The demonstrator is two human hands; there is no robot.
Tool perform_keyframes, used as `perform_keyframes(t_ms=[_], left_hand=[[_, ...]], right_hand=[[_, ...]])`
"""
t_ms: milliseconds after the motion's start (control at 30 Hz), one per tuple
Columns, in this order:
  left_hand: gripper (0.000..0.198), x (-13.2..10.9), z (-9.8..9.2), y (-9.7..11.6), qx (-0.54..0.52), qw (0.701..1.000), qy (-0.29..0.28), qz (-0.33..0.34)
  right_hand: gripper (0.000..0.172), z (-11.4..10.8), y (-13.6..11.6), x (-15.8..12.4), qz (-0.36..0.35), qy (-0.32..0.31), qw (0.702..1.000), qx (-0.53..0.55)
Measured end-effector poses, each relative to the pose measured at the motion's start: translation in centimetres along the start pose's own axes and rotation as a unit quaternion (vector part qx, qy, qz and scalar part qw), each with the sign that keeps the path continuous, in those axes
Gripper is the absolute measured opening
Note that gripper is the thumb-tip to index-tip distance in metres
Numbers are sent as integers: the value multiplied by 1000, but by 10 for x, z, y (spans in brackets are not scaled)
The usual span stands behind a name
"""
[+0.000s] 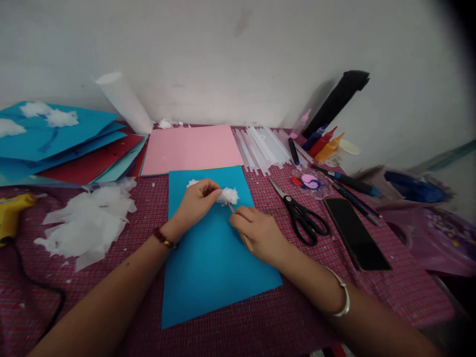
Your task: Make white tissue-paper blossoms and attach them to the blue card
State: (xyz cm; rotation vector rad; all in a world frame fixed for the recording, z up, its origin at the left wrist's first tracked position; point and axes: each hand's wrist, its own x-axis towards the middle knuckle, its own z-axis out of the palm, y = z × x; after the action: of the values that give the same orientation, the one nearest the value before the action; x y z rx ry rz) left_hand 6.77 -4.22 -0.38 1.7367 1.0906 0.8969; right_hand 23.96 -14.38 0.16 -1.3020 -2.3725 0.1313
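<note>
A sheet of blue paper lies before me, with a ruffled white paper tuft near its upper part. A second white tuft shows partly behind my left hand. The fingers of that hand are pinched together beside the first tuft; what they hold is hidden. My right hand is closed around a thin light-coloured stick, its tip at the lower edge of the first tuft. Most of the stick is covered by the fingers.
Left are a pile of white tissue pieces, a yellow glue gun and blue sheets bearing white tufts. Pink paper and glue sticks lie behind. Scissors, a phone and paint bottles are right.
</note>
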Motion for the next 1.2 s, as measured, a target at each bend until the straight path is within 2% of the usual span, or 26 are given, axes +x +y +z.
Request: perform_keyframes(t_ms=[67, 133, 200, 267, 300, 333, 400, 433, 467, 500, 533, 567, 633, 700, 733, 767, 867, 900, 933, 1000, 1100, 1200], left_hand=[[9, -1, 0, 1, 8, 1000, -7, 1], [9, -2, 0, 2, 11, 1000, -11, 1], [8, -2, 0, 2, 9, 1000, -14, 1], [9, -1, 1, 0, 5, 1000, -17, 2], [9, 0, 1, -1, 2, 1000, -16, 3], [9, 1, 1, -1, -2, 1000, -16, 5], [8, 0, 2, 1, -3, 1000, -17, 12], [8, 0, 2, 3, 3, 1000, -27, 17], [10, -2, 1, 5, 17, 999, -28, 19], [13, -4, -1, 8, 35, 999, -24, 20], [14, -7, -4, 11, 55, 998, -24, 24], [15, -10, -9, 13, 77, 996, -25, 31], [13, -21, -24, 18, 120, 991, -38, 48], [10, -36, -50, 22, 205, 974, -49, 77], [9, -43, -66, 23, 272, 956, -54, 96], [9, -49, -84, 23, 349, 930, -30, 108], [13, -62, -141, 21, 388, 917, 45, 79], [14, -65, -157, 19, 387, 914, 114, 36], [13, -67, -169, 17, 386, 911, 146, -3], [15, -73, -186, 13, 387, 906, 167, -43], [15, -82, -196, 9, 396, 905, 151, -36], [25, -85, -209, 4, 388, 898, 205, -45]], right_hand=[[12, 0, -3, -1, -18, -23, 998, -55], [9, 1, -5, -1, -16, -30, 997, -67], [12, 0, -5, -1, 1, -7, 1000, -16], [17, -1, 0, -1, 56, 64, 991, 104], [19, -2, 3, -1, 101, 116, 970, 186], [21, -2, 7, 0, 153, 167, 934, 275], [23, -2, 16, 0, 256, 235, 827, 442], [23, -1, 21, 1, 292, 245, 773, 508], [22, 0, 25, 2, 318, 241, 732, 552], [23, 2, 30, 2, 335, 239, 707, 575], [23, 5, 34, 3, 344, 235, 696, 585], [23, 8, 38, 3, 349, 224, 695, 587], [25, 12, 42, 3, 353, 185, 713, 576], [27, 14, 43, 2, 345, 160, 729, 569], [28, 14, 43, 1, 340, 151, 736, 566], [29, 13, 41, 1, 333, 145, 743, 562], [31, 10, 37, 2, 315, 134, 768, 542], [32, 9, 36, 3, 311, 133, 774, 535], [31, 9, 36, 4, 308, 132, 779, 530], [29, 8, 36, 6, 301, 125, 786, 525], [28, 8, 36, 6, 290, 112, 794, 522], [29, 7, 36, 6, 285, 108, 803, 512]])
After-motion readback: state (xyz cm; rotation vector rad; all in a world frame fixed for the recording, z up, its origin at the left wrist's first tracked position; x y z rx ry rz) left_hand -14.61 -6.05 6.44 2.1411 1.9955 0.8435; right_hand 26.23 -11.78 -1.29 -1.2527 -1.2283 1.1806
